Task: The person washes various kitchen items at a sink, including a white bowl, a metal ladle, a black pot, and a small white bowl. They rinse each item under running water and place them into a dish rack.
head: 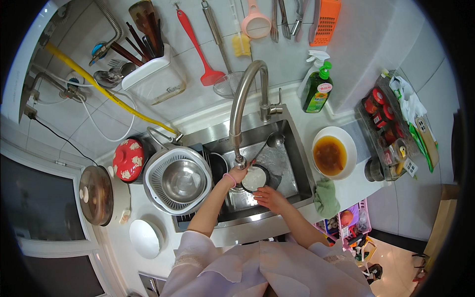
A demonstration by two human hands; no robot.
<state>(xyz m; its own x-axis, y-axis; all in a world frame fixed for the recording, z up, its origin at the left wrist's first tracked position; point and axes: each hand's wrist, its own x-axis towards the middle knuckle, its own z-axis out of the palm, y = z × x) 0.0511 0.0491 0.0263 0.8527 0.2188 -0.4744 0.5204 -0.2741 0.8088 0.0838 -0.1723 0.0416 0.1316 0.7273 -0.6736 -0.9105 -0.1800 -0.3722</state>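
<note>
A small dark-rimmed bowl (255,179) with whitish, cloudy contents is in the stainless steel sink (293,163). My left hand (237,176), with a pink band at the wrist, is right at the nozzle of the gooseneck faucet (234,122), beside the bowl's left edge. Whether its fingers grip the nozzle or the bowl is hidden. At the bowl's lower right rim, my right hand (272,199) has its fingers apart and nothing in them. A metal ladle (275,139) lies behind the bowl, its handle slanting down towards my left hand.
Left of the sink, a steel bowl (183,180) sits inside a white colander (157,185). A white bowl (144,239) stands nearer me. On the right are a bowl of brown liquid (330,156), a green cloth (326,198) over the counter edge and a green pump bottle (317,91).
</note>
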